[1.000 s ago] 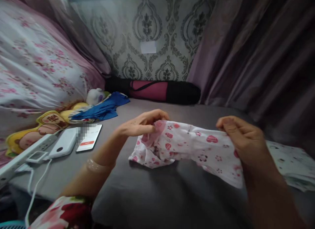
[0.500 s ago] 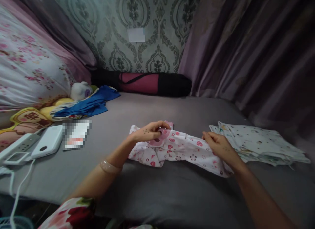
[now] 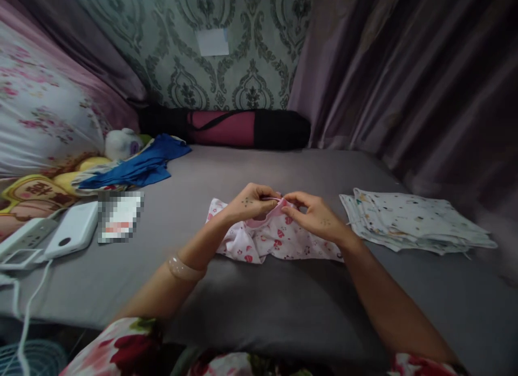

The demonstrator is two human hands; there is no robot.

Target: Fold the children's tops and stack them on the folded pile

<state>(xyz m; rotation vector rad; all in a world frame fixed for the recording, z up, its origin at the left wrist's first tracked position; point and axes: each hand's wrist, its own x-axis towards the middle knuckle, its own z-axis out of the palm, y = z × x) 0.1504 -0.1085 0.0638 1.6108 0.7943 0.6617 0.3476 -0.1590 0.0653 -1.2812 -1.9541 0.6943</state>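
A small white shirt (image 3: 279,244) printed with pink and red hearts and flowers lies crumpled on the grey bed sheet in front of me. Its pink neckband (image 3: 261,220) is lifted slightly off the sheet. My left hand (image 3: 254,200) pinches the band from the left, fingers closed. From the right, my right hand (image 3: 309,211) grips the same band, its thumb and fingertips close to those of my left hand. The right part of the shirt is partly hidden beneath my right hand and forearm.
A stack of folded speckled white cloths (image 3: 416,219) lies at the right. Leftward are a blue garment (image 3: 133,168), a plush toy (image 3: 121,143), a white power bank (image 3: 72,230) and a power strip (image 3: 28,238) with cables. A black and maroon long bag (image 3: 226,129) rests against the wall.
My right hand has let go of the shirt's right end and moved left to the neckband beside my left hand. The right end now lies lower and shorter. The view has shifted slightly.
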